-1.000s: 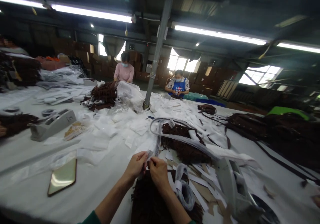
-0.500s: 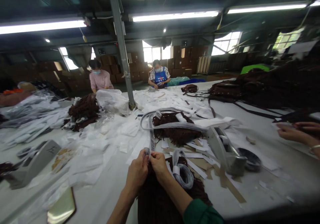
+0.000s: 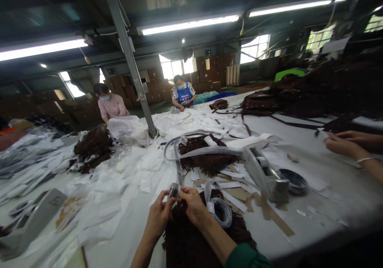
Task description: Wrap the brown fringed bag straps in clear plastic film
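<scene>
Both hands are low in the middle, right over a brown fringe piece [image 3: 191,240] lying on the bench [image 3: 125,236]. The left hand [image 3: 158,217] and right hand [image 3: 194,205] each have thumb and fingers pinching the curled end of a clear strip [image 3: 174,189], with the tips nearly meeting. From there the strip runs away up the bench, loops around a second fringe piece [image 3: 206,160] and comes across to the grey dispenser [image 3: 265,177] on the right.

Just beside that dispenser is a dark round dish [image 3: 295,181]; I can't make out anything in it. A bundle of clear wrap [image 3: 220,211] sits on the near fringe piece, just beside the right wrist.

As for containers, a clear bag [image 3: 128,129] by the pole [image 3: 128,56] is stuffed with something white, too blurry to say what. Cardboard boxes [image 3: 209,76] are stacked along the back wall, too far off to see inside. A spare dispenser [image 3: 32,220] sits at the lower left. White slips [image 3: 149,156] are scattered all over the middle. A co-worker's hand [image 3: 341,145] rests on the bench at the right edge.
</scene>
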Available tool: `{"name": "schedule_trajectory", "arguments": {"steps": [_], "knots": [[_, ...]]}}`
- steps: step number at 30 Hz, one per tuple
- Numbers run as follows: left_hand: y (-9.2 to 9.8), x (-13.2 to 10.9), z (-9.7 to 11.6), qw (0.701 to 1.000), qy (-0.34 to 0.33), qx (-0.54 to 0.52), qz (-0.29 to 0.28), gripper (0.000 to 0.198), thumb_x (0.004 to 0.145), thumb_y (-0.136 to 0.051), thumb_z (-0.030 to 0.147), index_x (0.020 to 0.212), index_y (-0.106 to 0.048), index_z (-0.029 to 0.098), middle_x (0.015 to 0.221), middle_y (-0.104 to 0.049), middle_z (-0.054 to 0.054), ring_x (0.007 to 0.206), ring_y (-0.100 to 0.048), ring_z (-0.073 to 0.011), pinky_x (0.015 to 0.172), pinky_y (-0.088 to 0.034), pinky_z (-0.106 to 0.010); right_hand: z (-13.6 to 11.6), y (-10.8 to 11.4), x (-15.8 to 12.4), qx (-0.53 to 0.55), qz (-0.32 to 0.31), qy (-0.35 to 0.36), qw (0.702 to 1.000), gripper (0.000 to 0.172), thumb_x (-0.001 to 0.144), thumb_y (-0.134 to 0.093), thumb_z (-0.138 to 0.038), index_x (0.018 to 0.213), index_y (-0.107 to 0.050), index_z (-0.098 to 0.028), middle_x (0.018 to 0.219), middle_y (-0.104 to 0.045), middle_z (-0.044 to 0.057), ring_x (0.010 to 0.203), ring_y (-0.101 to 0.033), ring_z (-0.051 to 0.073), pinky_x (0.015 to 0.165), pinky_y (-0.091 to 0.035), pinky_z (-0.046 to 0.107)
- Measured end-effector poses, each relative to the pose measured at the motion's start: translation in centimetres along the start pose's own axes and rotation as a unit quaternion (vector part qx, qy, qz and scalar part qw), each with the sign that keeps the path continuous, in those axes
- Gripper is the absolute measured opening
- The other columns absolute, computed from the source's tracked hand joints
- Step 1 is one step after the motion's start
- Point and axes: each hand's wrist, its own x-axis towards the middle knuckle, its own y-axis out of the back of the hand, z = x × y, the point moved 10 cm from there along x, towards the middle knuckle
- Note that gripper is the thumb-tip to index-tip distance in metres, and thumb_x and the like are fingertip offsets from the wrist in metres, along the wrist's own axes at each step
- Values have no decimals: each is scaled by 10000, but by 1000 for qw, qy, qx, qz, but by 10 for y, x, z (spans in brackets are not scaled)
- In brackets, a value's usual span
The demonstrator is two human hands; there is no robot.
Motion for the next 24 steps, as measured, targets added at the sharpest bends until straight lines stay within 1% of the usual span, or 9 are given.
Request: {"name": "schedule_trajectory", "arguments": {"steps": [2, 4, 6, 10, 13, 16, 19, 22, 24], "knots": [[-3, 1, 1, 999, -31, 8, -21, 447, 878, -423, 531, 1113, -549, 172, 572, -625, 11, 512, -584, -170, 508, -413, -232, 3, 3, 0, 23, 2, -18, 1000, 196, 561, -768, -231, 651, -634, -121, 478, -491, -48, 418, -357, 34, 403, -255, 154], [-7, 2, 3, 997, -58, 5, -43, 439, 877, -431, 522, 1101, -576, 174, 785, -703, -45, 705, -649, -201, 626, -470, -254, 8, 6, 0, 42, 5, -38, 998, 167, 555, -735, -197, 630, -602, -130, 478, -469, -57, 421, -345, 31, 406, -254, 147], [-13, 2, 4, 996, -69, -3, -63, 452, 879, -425, 522, 1114, -582, 169, 958, -711, -79, 866, -656, -230, 739, -487, -279, 12, 8, 1, 53, 8, -56, 997, 144, 564, -696, -173, 605, -561, -142, 475, -438, -68, 416, -327, 28, 402, -246, 140], [-18, 0, -10, 998, -17, 46, -43, 604, 891, -383, 510, 1326, -427, 94, 1080, -681, -161, 955, -649, -267, 807, -476, -319, 22, 15, 5, 44, 22, -81, 996, 138, 579, -648, -144, 589, -511, -159, 446, -378, -93, 379, -269, 23, 368, -174, 136], [-24, -1, -15, 990, 20, 124, -64, 643, 899, -376, 496, 1400, -327, 96, 1061, -685, -188, 959, -657, -290, 770, -459, -321, 24, 26, 7, 19, 45, -78, 996, 164, 568, -641, -127, 572, -483, -169, 423, -371, -103, 360, -266, 20, 356, -145, 135], [-33, 1, -7, 975, 14, 190, -114, 545, 916, -343, 504, 1327, -427, 157, 967, -710, -168, 904, -673, -305, 702, -439, -311, 21, 32, 6, -4, 59, -68, 996, 156, 594, -656, -161, 594, -500, -163, 450, -409, -94, 380, -332, 26, 364, -187, 133], [-37, 7, 0, 962, 4, 244, -126, 460, 922, -345, 482, 1232, -510, 185, 959, -711, -161, 900, -673, -300, 696, -429, -305, 18, 34, 3, -26, 56, -63, 996, 197, 691, -667, -302, 656, -542, -154, 517, -472, -66, 425, -410, 46, 384, -256, 146], [-42, 10, -1, 943, 3, 306, -132, 453, 923, -362, 448, 1250, -508, 171, 914, -712, -166, 857, -677, -303, 686, -424, -309, 17, 39, 2, -73, 76, -49, 993, 323, 729, -691, -439, 677, -552, -152, 513, -502, -54, 412, -427, 55, 368, -229, 156], [-45, 10, -4, 942, -4, 307, -139, 441, 923, -370, 435, 1254, -507, 178, 889, -712, -153, 824, -676, -293, 675, -419, -300, 17, 44, 2, -109, 96, -36, 989, 359, 711, -721, -458, 653, -539, -155, 475, -490, -62, 383, -412, 52, 357, -196, 157]]}}
